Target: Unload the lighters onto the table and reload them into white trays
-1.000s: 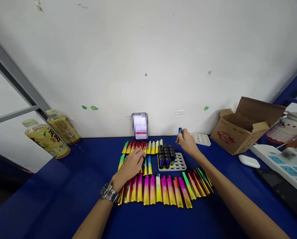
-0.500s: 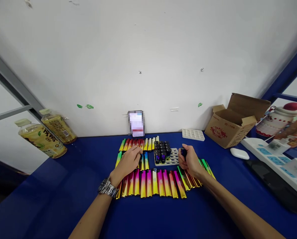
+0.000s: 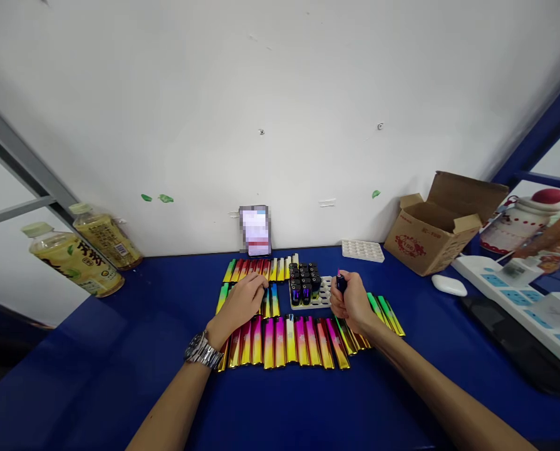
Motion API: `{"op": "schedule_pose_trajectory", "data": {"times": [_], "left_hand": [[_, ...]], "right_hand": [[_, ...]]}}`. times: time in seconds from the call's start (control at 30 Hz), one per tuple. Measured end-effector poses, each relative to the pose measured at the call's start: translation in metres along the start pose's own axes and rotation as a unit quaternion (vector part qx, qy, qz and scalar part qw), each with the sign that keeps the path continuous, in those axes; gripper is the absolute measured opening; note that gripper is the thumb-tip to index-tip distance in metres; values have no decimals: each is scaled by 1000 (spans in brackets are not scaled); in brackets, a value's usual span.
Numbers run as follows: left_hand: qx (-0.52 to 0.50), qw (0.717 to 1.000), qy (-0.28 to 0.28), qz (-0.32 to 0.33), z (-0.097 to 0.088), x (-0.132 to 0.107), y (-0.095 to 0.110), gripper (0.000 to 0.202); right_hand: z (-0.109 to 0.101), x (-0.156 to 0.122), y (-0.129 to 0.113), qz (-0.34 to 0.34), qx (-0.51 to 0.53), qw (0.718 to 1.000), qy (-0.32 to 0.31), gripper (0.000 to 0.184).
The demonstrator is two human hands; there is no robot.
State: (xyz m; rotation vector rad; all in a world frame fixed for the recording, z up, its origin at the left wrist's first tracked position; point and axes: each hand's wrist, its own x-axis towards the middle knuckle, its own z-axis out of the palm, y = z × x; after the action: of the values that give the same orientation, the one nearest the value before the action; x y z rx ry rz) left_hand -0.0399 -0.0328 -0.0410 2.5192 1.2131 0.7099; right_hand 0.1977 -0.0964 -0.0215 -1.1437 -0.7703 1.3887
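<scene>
Right hand (image 3: pixel 354 302) and left hand (image 3: pixel 243 299) are both bare. The right is curled into a fist around one slim, glossy dark lighter (image 3: pixel 341 283), held upright; a pinkish tip at its top is too small to make out. With the perforated tray (image 3: pixel 325 292) as dial centre and twelve towards the wall, this fist sits at three o'clock, just beside the rim. The left lies palm-down at nine o'clock, fingers bent over the middle row (image 3: pixel 274 300); whether it grips anything, I cannot tell. A metal-link watch (image 3: pixel 203 351) circles its wrist.

The tray is pale, with rounded holes; about eleven dark, glossy lighters (image 3: pixel 306 293) stand crowded at its nine-o'clock side, overlapping too much for a sure count. Flat, mirror-bright lighters form three rows on the smooth blue desk (image 3: pixel 261 407): roughly ten in the rear row (image 3: pixel 273 270) at ten o'clock; a partly covered middle row; and a long front row (image 3: pixel 290 339) from eight round to four, ending in three green-topped ones.

Further out are two clear bottles (image 3: pixel 76 263) at nine, one phone (image 3: pixel 255 232) between ten and eleven, one second tray (image 3: pixel 362 250) at two, one open cardboard box (image 3: pixel 418 241) between two and three, and one smooth white case (image 3: pixel 450 285) at three.
</scene>
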Motion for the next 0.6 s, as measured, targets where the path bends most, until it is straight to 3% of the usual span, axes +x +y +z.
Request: {"op": "schedule_pose_trajectory", "data": {"times": [0.47, 0.6], "left_hand": [[11, 1000, 8, 13, 2, 1, -3, 23], [11, 1000, 8, 13, 2, 1, -3, 23]], "right_hand": [[3, -1, -3, 36, 30, 998, 32, 50], [-2, 1, 3, -6, 23, 1000, -12, 51]]}}
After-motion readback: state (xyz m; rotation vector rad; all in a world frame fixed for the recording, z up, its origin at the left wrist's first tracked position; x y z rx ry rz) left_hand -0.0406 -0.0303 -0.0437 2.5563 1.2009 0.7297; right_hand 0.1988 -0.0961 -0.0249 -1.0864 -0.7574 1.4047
